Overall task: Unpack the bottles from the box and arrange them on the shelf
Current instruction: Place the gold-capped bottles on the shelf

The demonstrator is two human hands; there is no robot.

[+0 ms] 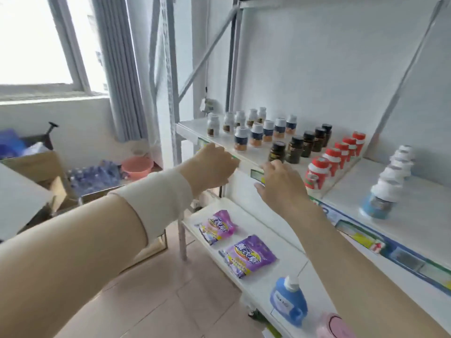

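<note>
Left hand: the left hand is resting at the front edge of the shelf, near its left corner, fingers curled loosely and holding nothing.
Right hand: the right hand is hovering at the same front edge, just beside the foremost dark bottle; its grip is apart, fingers bent over a green price tag, with no bottle in it.
Bottles: all are standing upright on the shelf in rows running from the front edge toward the back wall.
Count: nine or so white-capped bottles toward the left end (motion blur is making the tally unsure), five dark bottles, five red-capped bottles, and about five white bottles in the next bay to the right.
Box: a cardboard box is sitting on the floor at far left; whether it is the one being unpacked, I cannot tell.
Below: two purple pouches and a blue jug are lying on the lower shelf.
Risk: the front dark and red-capped bottles are standing close to the edge, so a knuckle brushing past could be tipping one off; the tight rows could topple in a chain.
</note>
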